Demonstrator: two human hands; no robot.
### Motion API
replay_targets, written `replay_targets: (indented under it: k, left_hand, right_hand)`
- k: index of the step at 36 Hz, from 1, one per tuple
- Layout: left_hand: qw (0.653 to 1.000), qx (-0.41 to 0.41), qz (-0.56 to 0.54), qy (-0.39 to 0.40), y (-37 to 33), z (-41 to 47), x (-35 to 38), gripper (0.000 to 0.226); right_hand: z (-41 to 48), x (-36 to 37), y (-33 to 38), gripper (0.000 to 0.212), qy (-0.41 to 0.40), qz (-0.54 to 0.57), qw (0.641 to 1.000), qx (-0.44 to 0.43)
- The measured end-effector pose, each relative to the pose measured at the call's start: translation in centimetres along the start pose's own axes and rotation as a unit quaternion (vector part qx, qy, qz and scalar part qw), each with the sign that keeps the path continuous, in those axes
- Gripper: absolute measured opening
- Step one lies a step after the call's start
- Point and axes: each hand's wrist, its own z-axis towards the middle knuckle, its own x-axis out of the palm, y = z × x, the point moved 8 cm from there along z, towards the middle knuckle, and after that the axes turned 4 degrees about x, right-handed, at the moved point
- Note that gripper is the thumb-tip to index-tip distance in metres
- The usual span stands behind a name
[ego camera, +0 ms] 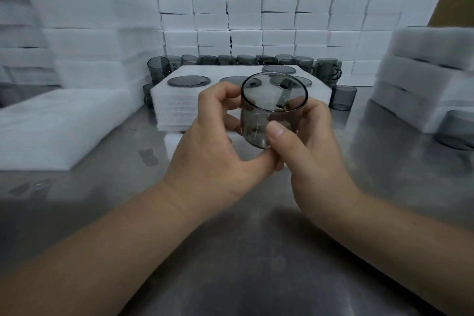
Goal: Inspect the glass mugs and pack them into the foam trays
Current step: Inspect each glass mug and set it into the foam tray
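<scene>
- Mug (272,113), smoked glass, held above steel table (230,251), mouth tilted toward camera.
- Left hand (213,146) and right hand (307,141): both grasping mug.
- Foam tray (164,100) behind hands.

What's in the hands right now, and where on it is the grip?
A smoky glass mug, held in both hands by its body: the left hand wraps the left side wall, and the right hand holds the right side, thumb pressed on the near wall.

2 hands (259,146), 1 held mug (272,110), 4 lids (189,81).
</scene>
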Motion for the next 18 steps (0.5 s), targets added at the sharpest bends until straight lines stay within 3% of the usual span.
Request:
replay_targets:
  k: [9, 18]
  left_hand:
    - [0.999, -0.022, 0.017, -0.018, 0.39, 0.02, -0.19, 0.059]
    - [1.0, 0.01, 0.01, -0.027, -0.13, 0.1, -0.4, 0.053]
  right_hand:
    - [0.08, 0.04, -0.21, 0.048, -0.001, -0.03, 1.0, -0.001]
    - [0.13, 0.16, 0.1, 0.04, 0.024, -0.065, 0.997, -0.031]
